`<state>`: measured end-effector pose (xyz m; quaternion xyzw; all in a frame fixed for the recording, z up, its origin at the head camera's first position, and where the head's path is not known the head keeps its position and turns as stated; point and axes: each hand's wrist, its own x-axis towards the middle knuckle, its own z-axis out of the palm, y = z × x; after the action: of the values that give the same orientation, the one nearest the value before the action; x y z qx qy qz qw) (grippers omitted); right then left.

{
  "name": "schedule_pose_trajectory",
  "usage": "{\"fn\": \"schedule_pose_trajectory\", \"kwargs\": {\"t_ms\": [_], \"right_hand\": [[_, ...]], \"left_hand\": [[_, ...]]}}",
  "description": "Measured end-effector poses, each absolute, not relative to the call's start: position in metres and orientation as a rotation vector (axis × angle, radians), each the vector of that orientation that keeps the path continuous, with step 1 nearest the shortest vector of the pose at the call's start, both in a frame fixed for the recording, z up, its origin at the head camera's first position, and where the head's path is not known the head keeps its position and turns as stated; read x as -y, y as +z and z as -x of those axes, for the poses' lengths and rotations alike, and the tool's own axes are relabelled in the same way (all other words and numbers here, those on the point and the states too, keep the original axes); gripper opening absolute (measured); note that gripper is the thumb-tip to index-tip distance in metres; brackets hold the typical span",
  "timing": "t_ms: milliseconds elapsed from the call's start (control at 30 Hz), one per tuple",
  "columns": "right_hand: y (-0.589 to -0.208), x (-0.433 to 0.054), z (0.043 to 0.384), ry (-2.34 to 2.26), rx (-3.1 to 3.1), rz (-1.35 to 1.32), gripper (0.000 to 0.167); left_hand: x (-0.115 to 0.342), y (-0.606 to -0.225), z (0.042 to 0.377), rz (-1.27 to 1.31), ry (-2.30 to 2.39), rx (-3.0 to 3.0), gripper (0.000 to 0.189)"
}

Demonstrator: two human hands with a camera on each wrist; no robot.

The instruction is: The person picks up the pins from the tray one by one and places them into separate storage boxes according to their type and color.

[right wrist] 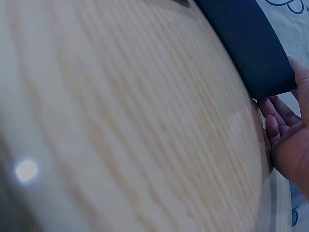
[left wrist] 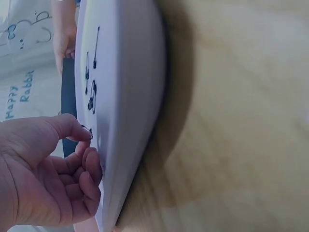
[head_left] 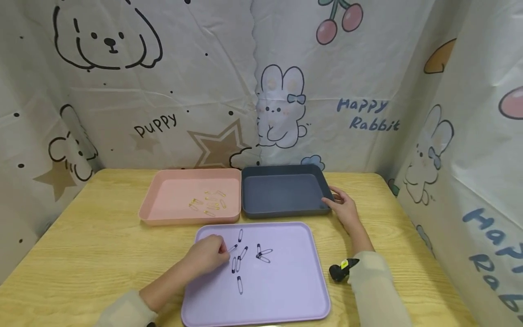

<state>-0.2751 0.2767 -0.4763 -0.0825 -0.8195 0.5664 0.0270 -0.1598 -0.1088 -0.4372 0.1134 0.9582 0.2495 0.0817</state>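
Note:
My left hand [head_left: 208, 255] is over the left part of a lilac tray [head_left: 286, 290]. Its thumb and index finger pinch the end of a black safety pin [head_left: 232, 248], which also shows at the thumb tip in the left wrist view. More black safety pins [head_left: 239, 284] lie scattered across the tray's middle, including a small crossed cluster [head_left: 263, 256]. At the back right, my right hand [head_left: 345, 209] grips the right wall of a dark blue-grey tray [head_left: 282, 193], thumb over the rim and fingers outside, as the right wrist view [right wrist: 289, 145] shows too.
A pink tray [head_left: 163, 200] holding several gold safety pins [head_left: 210, 202] stands left of the dark tray, against its side. Both are behind the lilac tray on a wooden table [head_left: 102, 254]. Printed cloth [head_left: 220, 81] hangs behind and at the sides.

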Motion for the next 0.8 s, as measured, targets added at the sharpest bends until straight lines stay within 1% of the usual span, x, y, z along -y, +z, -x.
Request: {"fn": "schedule_pose_trajectory", "kwargs": {"t_ms": [200,400,567,800], "right_hand": [[-0.478,-0.277,0.275,1.771,2.518,0.232,0.064],[-0.479,-0.279,0.274,1.776,2.522,0.212,0.064],[-0.477,-0.279,0.274,1.769,2.532,0.226,0.065],[-0.48,-0.279,0.276,1.761,2.526,0.231,0.064]], "left_hand": [[0.112,-0.43,0.176,-0.355,0.811,-2.88,0.007],[0.11,-0.417,0.203,-0.419,0.834,-2.908,0.004],[0.105,-0.407,0.23,-0.438,0.833,-2.929,0.011],[0.095,-0.399,0.256,-0.477,0.77,-2.993,0.01]]}}
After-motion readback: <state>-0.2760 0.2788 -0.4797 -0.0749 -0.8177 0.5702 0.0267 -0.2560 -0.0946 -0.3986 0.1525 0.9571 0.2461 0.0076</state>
